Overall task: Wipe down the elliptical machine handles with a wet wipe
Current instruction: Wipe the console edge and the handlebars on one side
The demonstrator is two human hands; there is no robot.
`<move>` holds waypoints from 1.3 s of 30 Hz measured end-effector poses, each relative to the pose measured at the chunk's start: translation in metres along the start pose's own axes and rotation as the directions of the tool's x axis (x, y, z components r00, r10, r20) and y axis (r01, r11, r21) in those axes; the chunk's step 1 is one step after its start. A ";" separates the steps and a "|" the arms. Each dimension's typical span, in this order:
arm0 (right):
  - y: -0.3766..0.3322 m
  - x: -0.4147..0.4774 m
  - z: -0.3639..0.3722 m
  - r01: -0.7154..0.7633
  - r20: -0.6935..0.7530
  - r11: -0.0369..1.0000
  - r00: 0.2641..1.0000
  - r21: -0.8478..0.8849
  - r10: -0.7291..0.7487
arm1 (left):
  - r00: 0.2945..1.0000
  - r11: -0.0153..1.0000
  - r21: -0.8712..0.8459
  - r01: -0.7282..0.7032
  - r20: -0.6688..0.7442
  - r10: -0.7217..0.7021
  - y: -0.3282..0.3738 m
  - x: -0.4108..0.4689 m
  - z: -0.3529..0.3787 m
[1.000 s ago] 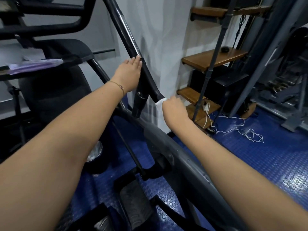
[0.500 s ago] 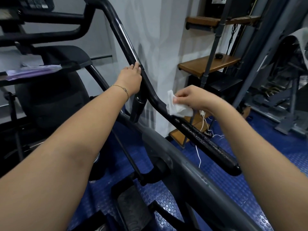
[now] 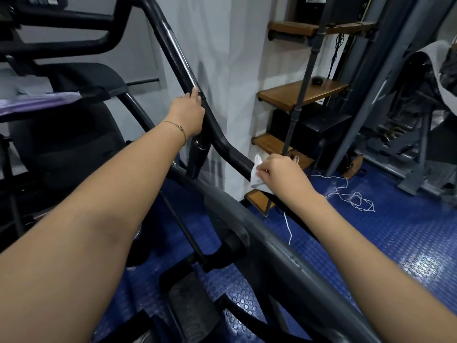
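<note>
Pinching wet wipe (image 3: 256, 175) against handle (image 3: 231, 154) with right hand (image 3: 279, 172), left hand (image 3: 188, 115) clasping it higher.

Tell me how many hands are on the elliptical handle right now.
2. The left hand grips the elliptical handle above its bend; the right hand holds the wet wipe against it below the bend.

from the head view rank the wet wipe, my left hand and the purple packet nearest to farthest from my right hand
Measured from the right hand:
1. wet wipe: pinched by that hand, against the handle.
2. left hand: up and to the left, gripping the same handle.
3. purple packet: far off to the left.
</note>
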State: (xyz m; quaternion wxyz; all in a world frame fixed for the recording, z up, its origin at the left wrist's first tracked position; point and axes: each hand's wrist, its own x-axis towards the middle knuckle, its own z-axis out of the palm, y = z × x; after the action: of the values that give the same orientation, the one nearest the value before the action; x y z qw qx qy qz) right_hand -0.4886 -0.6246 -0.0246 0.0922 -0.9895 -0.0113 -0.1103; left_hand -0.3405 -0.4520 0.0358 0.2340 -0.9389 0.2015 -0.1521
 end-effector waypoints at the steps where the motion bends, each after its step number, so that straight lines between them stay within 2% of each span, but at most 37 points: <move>1: -0.002 -0.001 0.000 0.001 0.015 1.000 1.000 -0.013 -0.001 | 1.000 1.000 0.004 0.001 0.000 -0.001 0.000 0.000 0.000; 6: -0.010 0.010 -0.006 -0.091 0.049 0.991 0.995 0.093 0.087 | 1.000 1.000 0.008 -0.005 -0.003 0.005 0.002 -0.002 0.000; 11: -0.023 -0.021 0.001 -0.033 -0.063 0.981 0.998 -0.190 0.021 | 1.000 1.000 -0.006 -0.006 -0.011 0.006 -0.001 -0.002 0.004; 20: -0.040 -0.004 0.010 -0.030 -0.088 0.979 0.996 -0.203 0.013 | 1.000 0.997 -0.072 -0.013 0.006 0.013 0.003 -0.008 0.007; 21: -0.033 -0.014 0.010 -0.038 -0.106 0.976 0.994 -0.213 0.015 | 0.998 0.995 -0.078 -0.058 -0.027 0.056 0.006 -0.011 0.012; 23: -0.023 -0.034 0.008 -0.076 -0.162 0.974 0.986 -0.214 0.041 | 0.964 0.968 -0.035 -0.248 -0.103 0.244 0.013 -0.020 0.030; 25: -0.021 -0.039 0.006 -0.081 -0.142 0.971 0.989 -0.225 0.049 | 0.898 0.902 0.015 -0.431 -0.092 0.431 0.020 -0.030 0.048; 26: -0.022 -0.035 0.006 -0.064 -0.126 0.974 0.991 -0.217 0.037 | 0.880 0.882 -0.002 -0.470 -0.079 0.469 0.022 -0.033 0.054; 30: -0.020 -0.019 0.007 -0.024 -0.122 0.989 0.992 -0.143 0.006 | 0.905 0.894 -0.138 -0.426 -0.083 0.418 0.030 -0.035 0.056; 33: 0.002 -0.041 -0.001 -0.047 -0.141 0.998 0.989 0.047 0.053 | 0.919 0.903 -0.174 -0.393 -0.096 0.381 0.035 -0.038 0.055; 35: 0.010 -0.048 -0.008 -0.075 -0.138 0.991 0.986 0.114 0.091 | 0.932 0.908 -0.208 -0.363 -0.097 0.350 0.038 -0.040 0.052; 39: 0.004 -0.025 -0.003 -0.050 -0.068 0.999 0.996 -0.010 0.050 | 0.942 0.918 -0.212 -0.336 -0.086 0.325 0.043 -0.043 0.041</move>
State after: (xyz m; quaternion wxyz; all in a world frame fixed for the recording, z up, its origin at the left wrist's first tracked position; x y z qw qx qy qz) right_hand -0.5137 -0.6293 -0.0285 0.0896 -0.9857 0.0172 -0.1417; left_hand -0.3756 -0.4521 -0.0286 0.1443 -0.9077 0.3785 -0.1097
